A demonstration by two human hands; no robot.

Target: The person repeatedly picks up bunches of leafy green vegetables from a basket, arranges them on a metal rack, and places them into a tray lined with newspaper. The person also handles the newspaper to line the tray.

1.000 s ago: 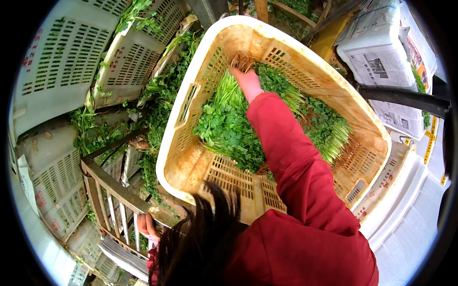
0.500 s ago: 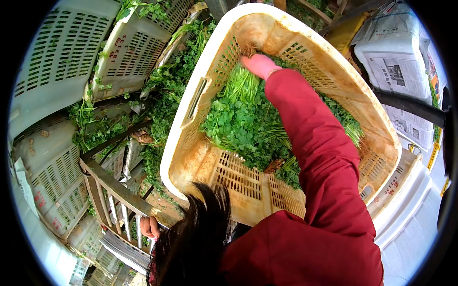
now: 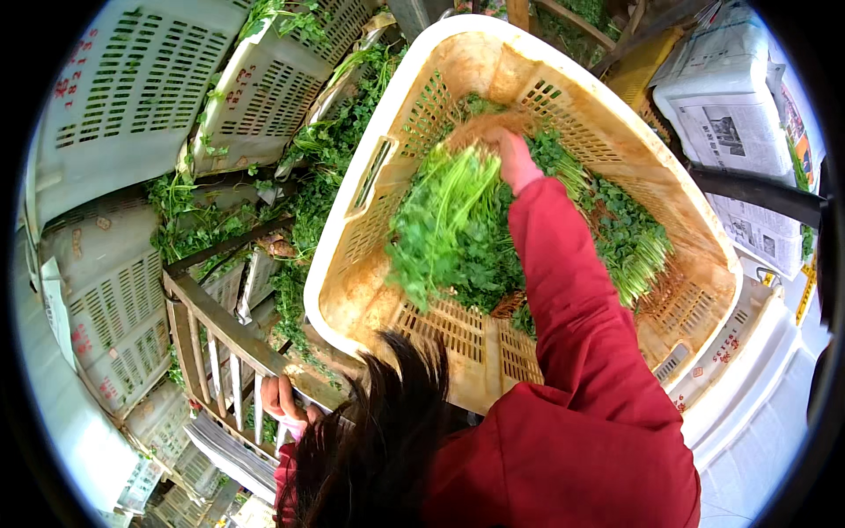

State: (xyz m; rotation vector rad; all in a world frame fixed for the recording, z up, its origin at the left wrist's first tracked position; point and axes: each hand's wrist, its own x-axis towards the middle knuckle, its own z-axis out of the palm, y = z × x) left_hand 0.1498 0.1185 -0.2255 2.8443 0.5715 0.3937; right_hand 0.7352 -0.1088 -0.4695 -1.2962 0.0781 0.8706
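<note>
The cream plastic crate (image 3: 370, 185) holds leafy greens; her right hand (image 3: 513, 157) grips a green bunch (image 3: 444, 224) hanging just below it, while the left hand (image 3: 283, 403) clutches a wooden rail (image 3: 220, 321).

The basket (image 3: 352, 220) is cream plastic with a slotted lattice, stained brown inside. The herbs (image 3: 449, 238) in it are bright green, with paler green stems. The sleeve (image 3: 572, 299) is plain deep red. The crates (image 3: 114, 97) are pale grey-white with rows of slots and red markings. The newspapers (image 3: 731, 123) are white with grey print. The rack (image 3: 211, 334) is weathered brown wood.
</note>
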